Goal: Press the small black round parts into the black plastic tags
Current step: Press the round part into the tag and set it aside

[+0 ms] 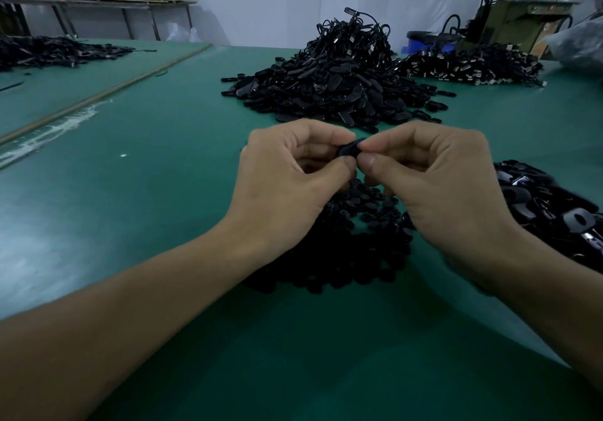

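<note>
Head view: the left hand (287, 172) and right hand (434, 179) met above the table (146, 192), toward its near edge. Each grip pinched one black plastic tag (350, 149) between thumb and forefinger, probably to seat a part. Small black round parts (359, 231) lay heaped directly beneath, within easy reach.

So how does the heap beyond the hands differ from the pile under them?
The far heap is tall and peaked, of elongated tags with corded pieces on top; the near pile is low and spread out, of small round parts. The far heap stands clear, while the near pile is partly hidden by the left hand and right hand. Both are black, on the green table.
</note>
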Motion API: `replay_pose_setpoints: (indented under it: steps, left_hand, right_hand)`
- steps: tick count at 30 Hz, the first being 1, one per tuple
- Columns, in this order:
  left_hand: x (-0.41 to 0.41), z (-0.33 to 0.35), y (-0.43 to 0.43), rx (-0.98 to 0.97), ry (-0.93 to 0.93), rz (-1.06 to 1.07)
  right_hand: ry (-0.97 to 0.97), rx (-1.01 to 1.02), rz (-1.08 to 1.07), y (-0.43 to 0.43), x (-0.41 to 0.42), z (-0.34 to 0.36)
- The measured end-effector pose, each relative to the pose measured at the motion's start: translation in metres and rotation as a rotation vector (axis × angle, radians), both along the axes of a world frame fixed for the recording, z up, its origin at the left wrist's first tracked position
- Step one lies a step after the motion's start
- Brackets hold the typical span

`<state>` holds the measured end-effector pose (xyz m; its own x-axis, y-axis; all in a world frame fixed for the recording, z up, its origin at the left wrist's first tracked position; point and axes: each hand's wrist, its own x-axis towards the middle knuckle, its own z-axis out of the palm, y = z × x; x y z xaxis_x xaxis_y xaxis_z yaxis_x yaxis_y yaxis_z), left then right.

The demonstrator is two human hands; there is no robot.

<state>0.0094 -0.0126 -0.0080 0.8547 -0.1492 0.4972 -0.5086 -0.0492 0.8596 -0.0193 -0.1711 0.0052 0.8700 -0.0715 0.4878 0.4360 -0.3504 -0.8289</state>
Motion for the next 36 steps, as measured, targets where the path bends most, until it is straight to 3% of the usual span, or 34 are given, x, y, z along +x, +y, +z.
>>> replay_pose_setpoints:
  steps: [9, 20, 36]
  left_hand:
    - [0.004, 0.001, 0.002, -0.064, 0.078, -0.040]
    - [0.009, 0.003, 0.009, 0.030, 0.144, -0.155]
    - [0.005, 0.010, 0.009, 0.044, 0.153, -0.168]
  right_hand:
    - [-0.086, -0.211, -0.049, -0.001, -0.003, -0.001]
    - [0.163, 0.016, 0.148, -0.014, 0.005, 0.002]
    - [0.124, -0.128, 0.050, -0.014, 0.007, 0.008]
